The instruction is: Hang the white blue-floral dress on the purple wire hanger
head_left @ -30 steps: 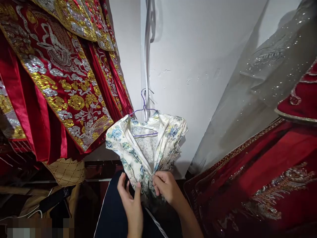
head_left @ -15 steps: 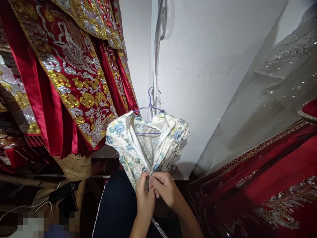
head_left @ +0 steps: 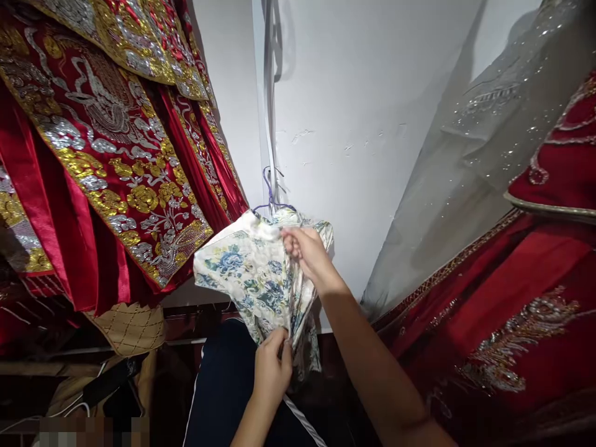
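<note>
Hanging from a purple wire hanger (head_left: 269,197) against the white wall (head_left: 363,124), the floral garment (head_left: 246,273) is pinched low by the left hand (head_left: 272,372) (fingers closed on its edge) and gripped near the collar by the right hand (head_left: 305,248), which keeps the cloth taut beside the red embroidered robes (head_left: 107,155).

I log red robes with gold and silver embroidery (head_left: 116,155) hanging left, a white wall (head_left: 363,112) behind, a sheer sequinned veil (head_left: 488,136) and a red embroidered gown (head_left: 512,310) right.
</note>
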Demonstrator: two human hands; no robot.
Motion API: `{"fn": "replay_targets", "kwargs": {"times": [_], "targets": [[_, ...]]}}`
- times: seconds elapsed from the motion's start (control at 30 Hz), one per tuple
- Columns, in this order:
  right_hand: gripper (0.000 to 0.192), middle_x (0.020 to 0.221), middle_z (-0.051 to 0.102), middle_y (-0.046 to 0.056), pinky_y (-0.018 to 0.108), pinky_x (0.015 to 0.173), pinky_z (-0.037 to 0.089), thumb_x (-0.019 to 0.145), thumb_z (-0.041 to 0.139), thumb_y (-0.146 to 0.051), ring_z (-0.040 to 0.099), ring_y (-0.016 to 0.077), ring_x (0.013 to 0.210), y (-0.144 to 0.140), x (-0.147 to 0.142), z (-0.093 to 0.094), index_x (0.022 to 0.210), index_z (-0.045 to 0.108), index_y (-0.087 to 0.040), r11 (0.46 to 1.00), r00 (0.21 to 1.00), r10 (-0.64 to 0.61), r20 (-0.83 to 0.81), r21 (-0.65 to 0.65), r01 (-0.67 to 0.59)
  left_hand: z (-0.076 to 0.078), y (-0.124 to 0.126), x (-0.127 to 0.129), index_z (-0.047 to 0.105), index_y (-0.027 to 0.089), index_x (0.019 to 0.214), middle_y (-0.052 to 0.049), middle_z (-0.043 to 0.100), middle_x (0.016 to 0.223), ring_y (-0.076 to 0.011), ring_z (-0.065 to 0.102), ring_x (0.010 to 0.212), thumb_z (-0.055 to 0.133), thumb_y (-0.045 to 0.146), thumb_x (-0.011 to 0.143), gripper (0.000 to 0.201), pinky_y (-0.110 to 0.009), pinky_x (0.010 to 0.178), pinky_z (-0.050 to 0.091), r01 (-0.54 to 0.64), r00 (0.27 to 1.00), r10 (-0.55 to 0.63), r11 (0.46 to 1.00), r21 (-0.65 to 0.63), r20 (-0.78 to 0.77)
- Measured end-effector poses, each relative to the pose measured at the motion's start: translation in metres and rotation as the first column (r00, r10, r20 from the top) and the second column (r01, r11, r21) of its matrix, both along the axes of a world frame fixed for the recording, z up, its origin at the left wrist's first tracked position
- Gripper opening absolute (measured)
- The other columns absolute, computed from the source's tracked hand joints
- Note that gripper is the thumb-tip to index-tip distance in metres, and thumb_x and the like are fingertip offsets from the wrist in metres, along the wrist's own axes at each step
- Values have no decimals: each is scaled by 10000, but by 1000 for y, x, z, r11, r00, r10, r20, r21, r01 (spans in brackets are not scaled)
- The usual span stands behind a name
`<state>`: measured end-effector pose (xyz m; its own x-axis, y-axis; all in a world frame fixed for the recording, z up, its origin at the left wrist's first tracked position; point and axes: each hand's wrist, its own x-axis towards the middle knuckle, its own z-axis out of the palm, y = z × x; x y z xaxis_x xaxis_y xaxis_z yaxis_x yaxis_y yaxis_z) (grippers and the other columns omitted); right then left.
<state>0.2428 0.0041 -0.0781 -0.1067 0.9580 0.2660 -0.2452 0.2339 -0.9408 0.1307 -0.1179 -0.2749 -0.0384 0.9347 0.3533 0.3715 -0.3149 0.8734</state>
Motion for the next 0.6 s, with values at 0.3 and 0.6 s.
{"fn": "replay_targets", "kwargs": {"times": [0.3, 0.6], "targets": [[199, 474, 562, -28, 183, 431, 300, 842, 499, -240, 429, 68, 412, -28, -12, -1, 709, 624, -160, 982, 981, 43, 187, 176, -76, 90, 28, -15, 559, 230, 1342, -138, 613, 1236, -253, 588, 1117, 499, 310, 963, 392, -363, 942, 461, -42, 998, 29, 972, 231, 57], [212, 455, 524, -41, 212, 466, 323, 858, 517, -273, 447, 87, 424, -20, -9, 1, 716, 641, -176, 962, 977, -69, 204, 274, 11, 207, 86, -36, 629, 170, 1007, -58, 637, 923, -168, 592, 867, 457, 277, 1002, 202, -292, 803, 456, 80, 933, 152, 796, 600, -325]]}}
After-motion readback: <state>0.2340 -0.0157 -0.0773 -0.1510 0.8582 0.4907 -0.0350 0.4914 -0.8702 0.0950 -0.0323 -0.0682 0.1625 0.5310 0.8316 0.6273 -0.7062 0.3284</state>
